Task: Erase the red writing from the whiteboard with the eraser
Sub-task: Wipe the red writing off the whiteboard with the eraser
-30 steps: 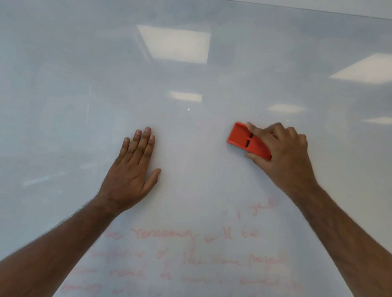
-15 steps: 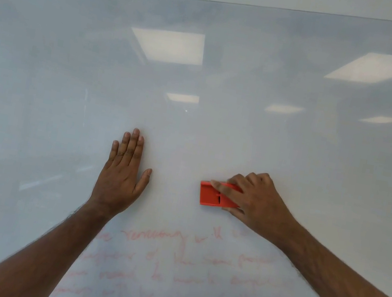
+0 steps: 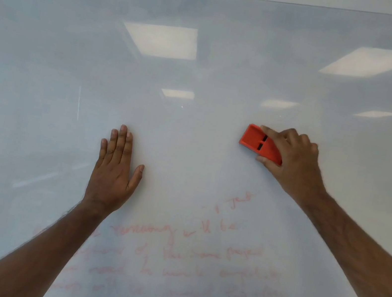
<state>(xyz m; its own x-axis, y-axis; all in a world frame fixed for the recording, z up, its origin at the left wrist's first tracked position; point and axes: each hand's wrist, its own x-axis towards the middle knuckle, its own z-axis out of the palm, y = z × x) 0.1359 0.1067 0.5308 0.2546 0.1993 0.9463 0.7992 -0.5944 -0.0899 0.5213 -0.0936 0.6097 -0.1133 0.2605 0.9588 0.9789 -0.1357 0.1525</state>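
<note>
- Two hands are on the whiteboard [image 3: 50, 49], each doing a different job.
- His right hand [image 3: 289, 162] has its fingers wrapped around the orange-red eraser [image 3: 256, 143], thumb under its lower edge and fingertips over the top, and the eraser looks pressed against the board's surface.
- His left hand [image 3: 113, 173] lies open and flat on the board with nothing in it, fingers together and pointing up, thumb out to the side; it looks like a brace.
- Right now the eraser sits well above the red writing [image 3: 170, 256], on a stretch of board that looks clean.
- Faint red handwriting runs in several lines across the lower middle of the board, between the two forearms, with a short scrap of words higher up on the right, nearer the eraser. It is too pale and smeared for me to read.
- I judge the wiping to be under way but far from finished: most of the text still shows.
- To my eye the next move calls for bringing the eraser down onto that upper scrap, then sweeping side to side through the lines below with firm, even pressure.
- He would need to reach low, close to his own arms, and may have to shift the bracing hand aside.
</note>
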